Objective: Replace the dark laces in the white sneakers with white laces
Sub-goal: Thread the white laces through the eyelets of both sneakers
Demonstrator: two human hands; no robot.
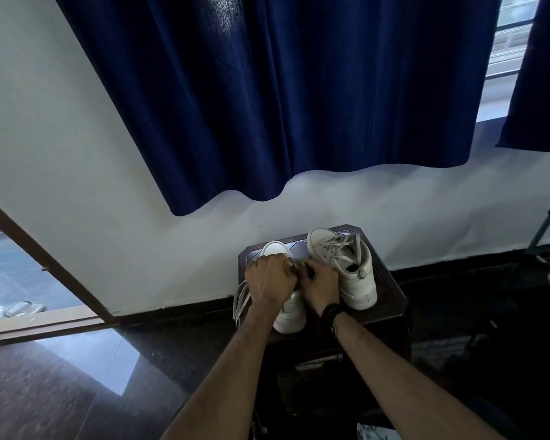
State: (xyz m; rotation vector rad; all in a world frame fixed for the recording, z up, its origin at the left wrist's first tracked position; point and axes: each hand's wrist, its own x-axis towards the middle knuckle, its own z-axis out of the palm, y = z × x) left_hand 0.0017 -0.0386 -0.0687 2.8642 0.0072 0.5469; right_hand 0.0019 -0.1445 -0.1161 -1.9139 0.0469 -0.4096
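Two white sneakers stand on a small dark stool [391,300] by the wall. The right sneaker [346,271] is laced with a pale lace and stands free. The left sneaker [288,312] is mostly covered by my hands. My left hand [269,282] is closed over its upper part, and loops of a white lace [240,300] hang from under that hand over the stool's left edge. My right hand [319,285], with a black watch on the wrist, pinches a lace at the middle of this shoe. A short dark bit shows between my hands.
A white wall runs close behind the stool, with a dark blue curtain [267,106] hanging above. An open doorway [29,281] lies to the left. The floor is dark and glossy. A metal stand [546,230] is at the right edge.
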